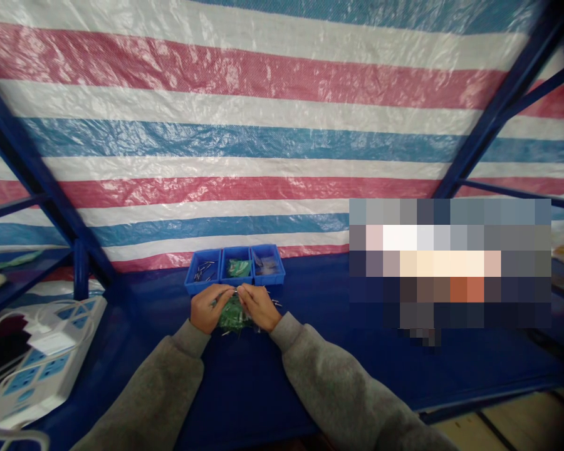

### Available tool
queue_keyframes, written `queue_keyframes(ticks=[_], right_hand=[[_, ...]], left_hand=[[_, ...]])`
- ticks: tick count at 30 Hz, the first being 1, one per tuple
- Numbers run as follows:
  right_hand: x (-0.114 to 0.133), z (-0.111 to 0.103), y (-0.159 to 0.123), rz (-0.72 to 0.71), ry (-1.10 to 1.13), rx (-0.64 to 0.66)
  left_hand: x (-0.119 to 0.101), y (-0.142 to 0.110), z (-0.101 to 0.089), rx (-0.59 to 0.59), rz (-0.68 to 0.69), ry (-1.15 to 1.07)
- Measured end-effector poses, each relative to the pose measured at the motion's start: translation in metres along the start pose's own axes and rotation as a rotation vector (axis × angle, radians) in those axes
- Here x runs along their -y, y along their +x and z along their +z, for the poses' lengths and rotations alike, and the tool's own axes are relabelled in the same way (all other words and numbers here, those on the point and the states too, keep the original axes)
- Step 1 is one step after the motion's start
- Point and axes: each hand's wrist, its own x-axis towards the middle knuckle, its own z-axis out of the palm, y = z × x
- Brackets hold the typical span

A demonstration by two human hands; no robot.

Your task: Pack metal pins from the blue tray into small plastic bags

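My left hand point(211, 307) and my right hand point(259, 307) meet fingertip to fingertip, both pinched closed. A tiny shiny bit shows between the fingertips, too small to name. Just beneath them, a heap of green pieces point(234, 318) lies on the blue table, partly covered by my hands. A few thin metal pins point(276, 303) lie beside my right hand. Beyond the hands stand three joined blue bins: the left bin point(198, 286) has slim metal pieces, the middle bin point(236, 282) green pieces, and the right bin point(269, 280) clear or greyish pieces.
At the left lies a white power strip point(70, 369) with blue sockets and tangled white cables. Blue metal posts point(51, 181) frame both sides, and a striped plastic sheet point(263, 144) hangs behind the table point(244, 401). A pixelated block hides an area at right.
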Motion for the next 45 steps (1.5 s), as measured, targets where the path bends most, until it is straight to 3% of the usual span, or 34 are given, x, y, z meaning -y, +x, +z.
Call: queue_keyframes(ticks=[9, 14, 21, 34, 45], right_hand=[[-0.003, 0.001, 0.0, 0.001, -0.024, -0.086], [-0.002, -0.001, -0.001, -0.005, -0.017, -0.093], [-0.004, 0.0, -0.001, 0.0, -0.014, -0.094], [-0.005, -0.001, -0.001, -0.002, -0.032, -0.135], [-0.008, 0.0, 0.001, 0.05, -0.023, -0.201]], left_hand=[[0.01, 0.001, -0.005, -0.07, -0.109, 0.057], [0.01, 0.0, -0.001, -0.041, -0.064, 0.081], [0.008, 0.0, 0.001, -0.021, -0.143, 0.013], [0.008, 0.0, 0.002, 0.025, 0.059, 0.086], [0.008, 0.0, 0.001, 0.025, 0.013, 0.086]])
